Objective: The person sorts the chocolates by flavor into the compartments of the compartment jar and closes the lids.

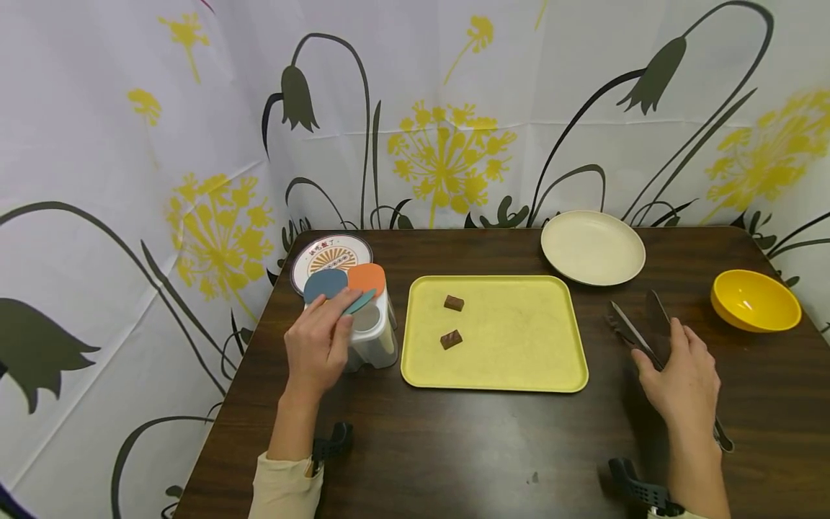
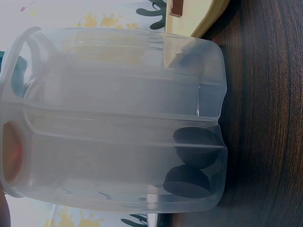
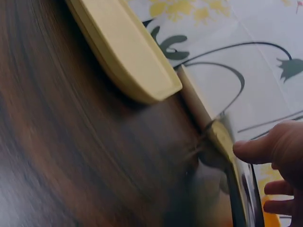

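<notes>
A clear plastic container [image 1: 382, 353] with several compartments stands at the left, beneath coloured flip lids. My left hand [image 1: 316, 347] is at its top, pinching the raised teal lid [image 1: 360, 302] between thumb and fingers, with an opening below. Two dark round pieces [image 2: 187, 181] lie at the bottom of one compartment in the left wrist view. Over at the right, my right hand [image 1: 689, 378] holds metal tongs [image 1: 632, 330], thumb on one arm and fingers at the other. The tongs' ends are spread apart. Two brown chocolate pieces [image 1: 454, 303] lie on the yellow tray [image 1: 512, 331].
A patterned plate [image 1: 305, 261] lies behind the container. The cream plate [image 1: 593, 247] is at the back, right of the tray. A yellow bowl [image 1: 756, 301] sits near the right edge. Behind the dark wooden table [image 1: 493, 447] hangs a flowered curtain [image 1: 454, 65].
</notes>
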{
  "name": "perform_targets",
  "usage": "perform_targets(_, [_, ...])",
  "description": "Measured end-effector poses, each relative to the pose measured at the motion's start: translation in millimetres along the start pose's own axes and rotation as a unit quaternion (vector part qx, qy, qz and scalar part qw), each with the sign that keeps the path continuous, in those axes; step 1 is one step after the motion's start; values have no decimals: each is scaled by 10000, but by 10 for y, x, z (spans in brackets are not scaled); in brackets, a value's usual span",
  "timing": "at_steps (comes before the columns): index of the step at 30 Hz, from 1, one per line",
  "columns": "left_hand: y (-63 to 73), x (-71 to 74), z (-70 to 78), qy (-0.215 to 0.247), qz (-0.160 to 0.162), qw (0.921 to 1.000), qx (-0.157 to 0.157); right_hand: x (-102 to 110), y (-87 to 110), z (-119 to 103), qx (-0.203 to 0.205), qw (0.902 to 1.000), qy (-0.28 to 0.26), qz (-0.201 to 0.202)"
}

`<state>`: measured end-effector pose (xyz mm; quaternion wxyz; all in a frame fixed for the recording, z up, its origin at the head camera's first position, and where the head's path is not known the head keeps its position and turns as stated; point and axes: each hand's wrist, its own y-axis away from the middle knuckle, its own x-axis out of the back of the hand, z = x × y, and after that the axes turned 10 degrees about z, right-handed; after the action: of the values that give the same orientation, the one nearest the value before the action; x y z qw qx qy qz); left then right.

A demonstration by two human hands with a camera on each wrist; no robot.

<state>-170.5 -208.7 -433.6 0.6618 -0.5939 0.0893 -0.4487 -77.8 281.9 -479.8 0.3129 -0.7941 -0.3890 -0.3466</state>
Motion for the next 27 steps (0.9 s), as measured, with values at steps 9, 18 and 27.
perform_targets(9, [-3, -5, 0, 6, -108, 9999, 80, 40, -15, 201, -927, 9916, 430, -791])
perform_targets(18, [16, 0, -7, -27, -92, 9999, 104, 55, -35, 230, -941, 9896, 615, -897])
perform_targets(27, [-4, -10, -4, -7, 29, 10000, -16, 102, -53, 252, -1160, 9855, 483, -1144])
